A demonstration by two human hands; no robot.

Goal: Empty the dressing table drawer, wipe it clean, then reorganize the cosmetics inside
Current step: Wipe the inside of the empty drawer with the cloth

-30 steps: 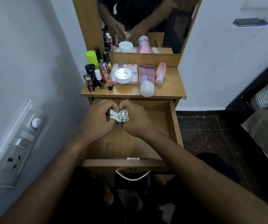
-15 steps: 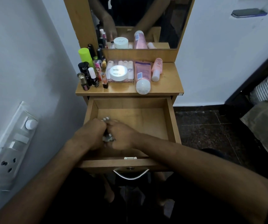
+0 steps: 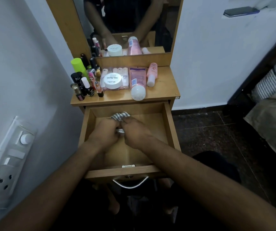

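Note:
The wooden drawer (image 3: 169, 125) stands pulled out with nothing in it but my hands and a striped grey-white cloth (image 3: 119, 116). My left hand (image 3: 104, 135) and my right hand (image 3: 136, 132) sit side by side over the drawer floor, both gripping the bunched cloth, which sticks out beyond my knuckles. The cosmetics stand on the table top (image 3: 164, 90): a white nail polish jar (image 3: 112, 80) on a clear case, a pink tube (image 3: 137, 84), a small pink bottle (image 3: 151, 74), a green bottle (image 3: 78, 65) and several small bottles (image 3: 84, 89).
A mirror (image 3: 129, 22) rises behind the table top. The wall with a switch and socket panel (image 3: 9, 157) is close on the left. A bed with striped bedding (image 3: 270, 80) lies to the right across dark floor. A phone (image 3: 240, 11) rests on a ledge.
Both hands, holding the cloth, dropped from above the drawer to its front floor, then slid toward the back of the drawer.

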